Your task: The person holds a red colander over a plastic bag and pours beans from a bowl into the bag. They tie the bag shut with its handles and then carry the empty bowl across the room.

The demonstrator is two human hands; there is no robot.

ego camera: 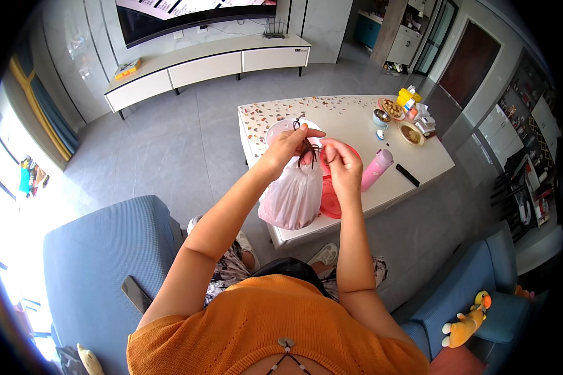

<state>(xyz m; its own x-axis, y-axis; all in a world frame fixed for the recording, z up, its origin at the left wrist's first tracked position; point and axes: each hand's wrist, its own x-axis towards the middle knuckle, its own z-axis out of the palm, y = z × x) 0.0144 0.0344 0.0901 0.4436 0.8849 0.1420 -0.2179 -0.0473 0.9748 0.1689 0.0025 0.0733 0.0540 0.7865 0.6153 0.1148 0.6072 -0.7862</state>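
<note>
My left hand pinches a thin dark brown cord, which loops and hangs in several strands. A strand runs to my right hand, whose thumb and fingers are closed on it. Just below my left hand is a whitish translucent plastic bag, gathered at the top and full of something pinkish. Whether the cord goes round the bag's neck is hidden by my fingers. Behind my hands stands a white perforated basket. A red plastic basket shows beside the bag, partly covered by my right hand.
The white table has many small colourful pieces spread on its far left. A pink bottle, a black remote control, a bowl of food and a snack plate are to the right. A blue sofa section lies left.
</note>
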